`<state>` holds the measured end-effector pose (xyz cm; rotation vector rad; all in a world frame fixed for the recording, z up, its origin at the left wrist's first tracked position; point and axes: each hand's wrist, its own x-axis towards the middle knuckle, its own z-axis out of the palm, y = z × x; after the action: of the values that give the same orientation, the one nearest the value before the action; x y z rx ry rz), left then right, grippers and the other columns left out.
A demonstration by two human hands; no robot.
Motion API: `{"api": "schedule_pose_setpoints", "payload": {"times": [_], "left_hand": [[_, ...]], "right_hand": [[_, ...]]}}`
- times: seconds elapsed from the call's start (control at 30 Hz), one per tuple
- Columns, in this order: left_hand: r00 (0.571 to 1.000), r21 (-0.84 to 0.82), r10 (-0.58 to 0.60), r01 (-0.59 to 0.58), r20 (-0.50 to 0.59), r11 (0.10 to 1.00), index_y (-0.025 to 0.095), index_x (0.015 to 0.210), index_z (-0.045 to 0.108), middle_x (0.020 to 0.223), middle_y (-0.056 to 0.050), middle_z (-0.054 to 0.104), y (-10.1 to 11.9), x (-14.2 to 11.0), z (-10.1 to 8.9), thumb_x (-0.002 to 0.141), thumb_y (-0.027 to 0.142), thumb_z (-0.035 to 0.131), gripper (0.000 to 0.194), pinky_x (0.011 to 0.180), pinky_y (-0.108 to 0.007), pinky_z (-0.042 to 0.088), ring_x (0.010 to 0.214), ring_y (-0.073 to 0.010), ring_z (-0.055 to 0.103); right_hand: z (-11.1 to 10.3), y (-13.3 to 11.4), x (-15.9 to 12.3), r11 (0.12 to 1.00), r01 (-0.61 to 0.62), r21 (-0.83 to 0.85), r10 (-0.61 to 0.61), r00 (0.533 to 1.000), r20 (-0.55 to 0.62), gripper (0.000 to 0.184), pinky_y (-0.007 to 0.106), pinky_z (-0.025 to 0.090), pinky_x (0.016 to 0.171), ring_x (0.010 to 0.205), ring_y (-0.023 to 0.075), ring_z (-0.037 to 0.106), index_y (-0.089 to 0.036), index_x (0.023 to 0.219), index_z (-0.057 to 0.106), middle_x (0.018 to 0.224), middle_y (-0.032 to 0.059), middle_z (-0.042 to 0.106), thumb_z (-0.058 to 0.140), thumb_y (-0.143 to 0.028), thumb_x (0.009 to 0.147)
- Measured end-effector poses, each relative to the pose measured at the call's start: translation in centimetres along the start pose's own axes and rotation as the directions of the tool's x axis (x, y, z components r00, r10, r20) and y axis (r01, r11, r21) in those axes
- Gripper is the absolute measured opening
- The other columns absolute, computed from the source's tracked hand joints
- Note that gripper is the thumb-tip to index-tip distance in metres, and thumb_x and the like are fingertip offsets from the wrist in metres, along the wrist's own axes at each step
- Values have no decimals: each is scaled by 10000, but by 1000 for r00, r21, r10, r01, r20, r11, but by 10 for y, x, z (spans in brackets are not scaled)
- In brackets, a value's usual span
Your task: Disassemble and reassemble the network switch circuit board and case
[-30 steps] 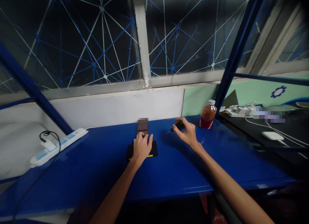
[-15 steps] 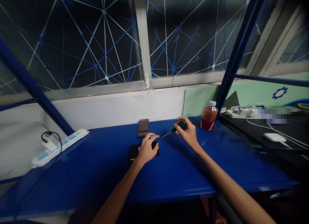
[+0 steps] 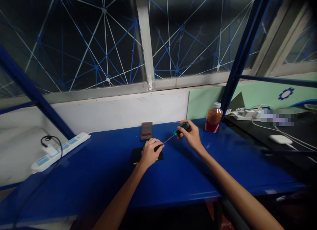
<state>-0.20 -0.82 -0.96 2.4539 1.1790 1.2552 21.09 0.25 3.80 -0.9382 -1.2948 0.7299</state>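
Note:
A small black flat device (image 3: 136, 155) with a yellow strip lies on the blue table (image 3: 99, 170). My left hand (image 3: 149, 152) rests on it with the fingers curled and pinched near its right end. My right hand (image 3: 190, 135) grips the black and green handle of a thin screwdriver (image 3: 177, 132). The screwdriver's tip points left and down, and meets my left fingertips over the device. A phone (image 3: 146, 131) lies just behind the device.
A white power strip (image 3: 59, 150) with a black cable lies at the table's left. A bottle of orange drink (image 3: 213, 118) stands at the back right, beside a blue post. A darker table to the right carries another power strip (image 3: 244, 115), cables and a white charger.
My left hand slid off the phone side and curled onto the device's right end. My right hand swung the screwdriver tip down and left until it met my left fingers.

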Motion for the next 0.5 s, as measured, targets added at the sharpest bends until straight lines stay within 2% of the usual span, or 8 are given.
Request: {"api": "schedule_pose_setpoints", "payload": {"times": [0.5], "left_hand": [[1000, -9, -24, 24, -7, 1000, 194, 883, 720, 877, -50, 689, 3, 1, -1, 876, 221, 572, 151, 749, -288, 486, 825, -181, 631]], "right_hand": [[-3, -2, 1, 1000, 25, -19, -26, 999, -48, 227, 251, 481, 424, 408, 158, 598, -208, 924, 551, 512, -54, 569, 651, -324, 757]]}}
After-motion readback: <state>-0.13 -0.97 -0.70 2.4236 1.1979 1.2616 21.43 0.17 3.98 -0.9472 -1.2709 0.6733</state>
